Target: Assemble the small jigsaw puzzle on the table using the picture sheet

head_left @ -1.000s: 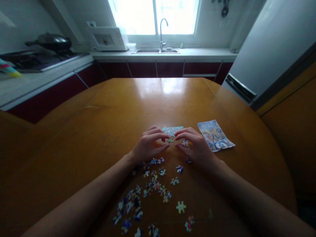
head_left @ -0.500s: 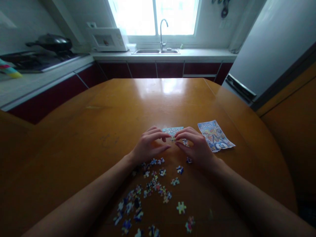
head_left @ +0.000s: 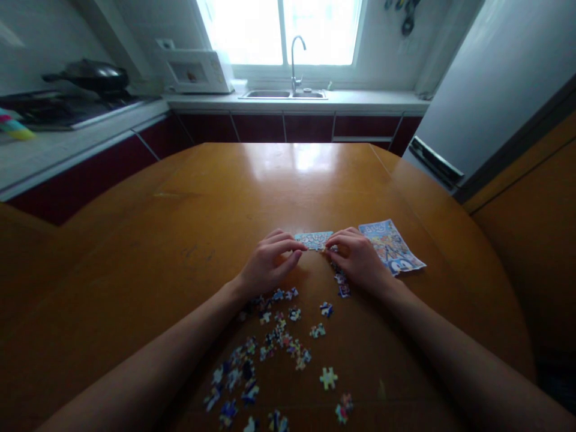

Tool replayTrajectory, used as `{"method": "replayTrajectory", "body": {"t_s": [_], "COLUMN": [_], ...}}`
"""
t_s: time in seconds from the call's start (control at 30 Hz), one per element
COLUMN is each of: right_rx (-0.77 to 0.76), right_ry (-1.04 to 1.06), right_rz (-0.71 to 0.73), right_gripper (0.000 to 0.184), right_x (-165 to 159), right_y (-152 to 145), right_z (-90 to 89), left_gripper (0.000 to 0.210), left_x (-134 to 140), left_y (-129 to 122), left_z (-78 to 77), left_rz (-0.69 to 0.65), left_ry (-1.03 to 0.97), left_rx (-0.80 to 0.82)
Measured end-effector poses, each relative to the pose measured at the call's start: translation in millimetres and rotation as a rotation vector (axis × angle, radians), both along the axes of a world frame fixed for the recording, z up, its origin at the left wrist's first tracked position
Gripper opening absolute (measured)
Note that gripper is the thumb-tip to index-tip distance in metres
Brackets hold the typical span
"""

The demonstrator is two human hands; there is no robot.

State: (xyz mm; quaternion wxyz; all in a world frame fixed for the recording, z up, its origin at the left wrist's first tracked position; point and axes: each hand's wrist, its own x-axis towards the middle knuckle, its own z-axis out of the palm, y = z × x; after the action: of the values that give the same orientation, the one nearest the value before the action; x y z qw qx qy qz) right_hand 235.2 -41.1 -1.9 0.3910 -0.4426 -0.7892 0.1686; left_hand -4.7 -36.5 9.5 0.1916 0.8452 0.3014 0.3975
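Note:
A joined strip of jigsaw puzzle [head_left: 312,240], pale blue with lettering, lies flat between my hands. My right hand [head_left: 357,255] pinches a small puzzle piece [head_left: 324,248] at the strip's lower right corner; the fingertips cover much of it. At the strip's lower left, my left hand [head_left: 272,261] has thumb and forefinger apart, the forefinger tip by the strip's edge. A narrow column of joined pieces [head_left: 342,286] runs down beside my right hand, partly hidden by it. Many loose puzzle pieces [head_left: 283,339] lie scattered nearer me, between my forearms.
The printed picture sheet [head_left: 392,247] rests just right of my right hand. A yellowish loose piece [head_left: 328,378] and a pinkish one [head_left: 344,408] lie near the front. Beyond the wooden table [head_left: 225,192] stand a counter with a sink [head_left: 270,94], a stove and a fridge [head_left: 495,78].
My right hand has carried the piece up and slightly right to the strip's lower edge. My left hand's thumb has drawn closer to its forefinger. More of the column at right now shows.

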Motion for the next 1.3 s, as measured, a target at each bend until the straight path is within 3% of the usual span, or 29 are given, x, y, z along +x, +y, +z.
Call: {"method": "replayTrajectory", "body": {"t_s": [0.37,0.7,1.0,1.3], "right_rx": [-0.001,-0.021,-0.008,-0.011], "right_ry": [-0.015,-0.058,-0.140,-0.197], "right_rz": [-0.007,-0.123,-0.138,-0.142], "right_gripper": [0.012,0.013,0.003,0.008], "right_x": [-0.3,-2.3,-8.2,-12.1], "right_y": [-0.9,-4.3,-9.1,-10.4], "right_z": [0.2,4.7,1.9,2.6], "left_gripper": [0.013,0.013,0.012,0.014], "left_x": [0.8,1.3,0.1,0.5], "left_y": [-0.5,0.1,0.2,0.1], "left_z": [1.8,1.4,0.4,0.3], "left_rz": [0.009,0.000,-0.002,0.003], "left_ry": [0.007,0.012,0.020,0.025], "left_rx": [0.015,0.011,0.011,-0.014]}}
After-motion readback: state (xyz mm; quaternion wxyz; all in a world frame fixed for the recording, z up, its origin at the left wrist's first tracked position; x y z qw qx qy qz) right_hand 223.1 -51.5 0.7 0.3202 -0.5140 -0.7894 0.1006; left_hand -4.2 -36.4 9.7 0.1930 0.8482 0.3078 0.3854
